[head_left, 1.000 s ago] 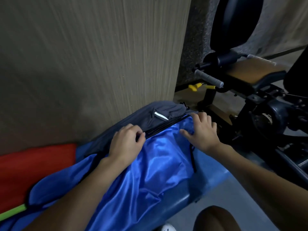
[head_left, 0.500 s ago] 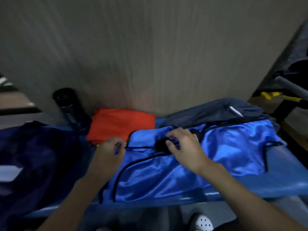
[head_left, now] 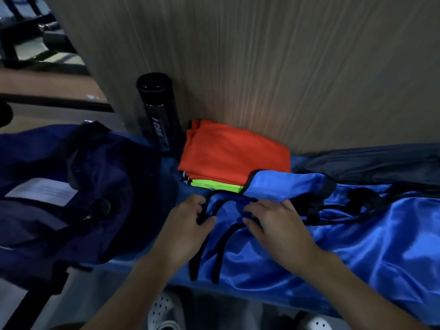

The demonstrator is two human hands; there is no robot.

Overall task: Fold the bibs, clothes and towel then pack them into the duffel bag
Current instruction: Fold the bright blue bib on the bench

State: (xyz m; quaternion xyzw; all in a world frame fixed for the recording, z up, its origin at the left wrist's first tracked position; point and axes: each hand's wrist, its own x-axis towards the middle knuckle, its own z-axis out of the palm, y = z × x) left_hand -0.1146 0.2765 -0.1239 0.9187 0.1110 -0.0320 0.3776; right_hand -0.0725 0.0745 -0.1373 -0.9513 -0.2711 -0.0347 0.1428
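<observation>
A shiny blue bib (head_left: 345, 236) with black trim lies spread along the blue bench. My left hand (head_left: 188, 222) pinches a black-trimmed strap at the bib's left end. My right hand (head_left: 273, 222) rests on the blue fabric just to the right, fingers curled over the trim. A folded orange garment (head_left: 233, 153) sits on a folded neon green one (head_left: 214, 185) against the wall. The dark blue duffel bag (head_left: 71, 191) lies at the left. A dark grey garment (head_left: 381, 165) lies behind the bib at the right.
A black bottle (head_left: 157, 113) stands against the wooden wall (head_left: 262, 67) between the duffel and the orange garment. The blue bench edge (head_left: 238, 291) runs across the front, with white shoes (head_left: 166, 313) on the floor below.
The view has swung left from the bib's right end to its left end. Both hands have moved left along the bib, and the left now pinches the strap.
</observation>
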